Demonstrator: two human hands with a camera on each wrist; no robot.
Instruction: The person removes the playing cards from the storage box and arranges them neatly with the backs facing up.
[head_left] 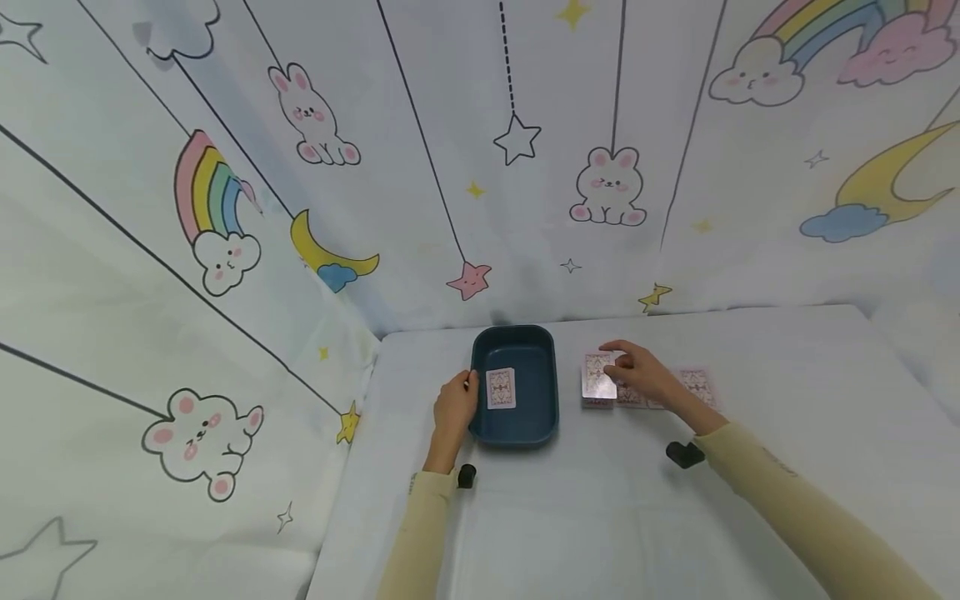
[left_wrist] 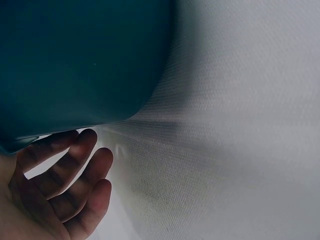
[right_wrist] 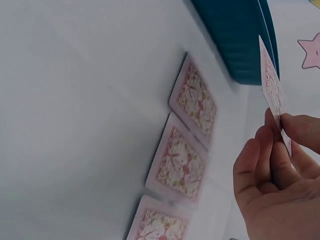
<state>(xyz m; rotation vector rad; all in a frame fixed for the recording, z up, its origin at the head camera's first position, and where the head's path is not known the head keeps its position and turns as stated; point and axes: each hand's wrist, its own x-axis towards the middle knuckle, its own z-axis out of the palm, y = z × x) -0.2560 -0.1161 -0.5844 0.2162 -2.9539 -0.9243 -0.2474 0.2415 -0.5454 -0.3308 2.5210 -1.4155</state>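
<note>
A dark teal tray stands on the table with one playing card lying inside it, patterned back up. My left hand holds the tray's left rim; in the left wrist view its fingers curl loosely by the outer wall, and the thumb is hidden there. Right of the tray, my right hand pinches another playing card between thumb and fingers, raised above the table. The right wrist view shows this held card nearly edge-on.
Below the right hand, a row of playing cards lies back up, running rightward from beside the tray; the hand partly covers it. A white cloth covers the table. Cartoon-printed curtains hang behind and at the left.
</note>
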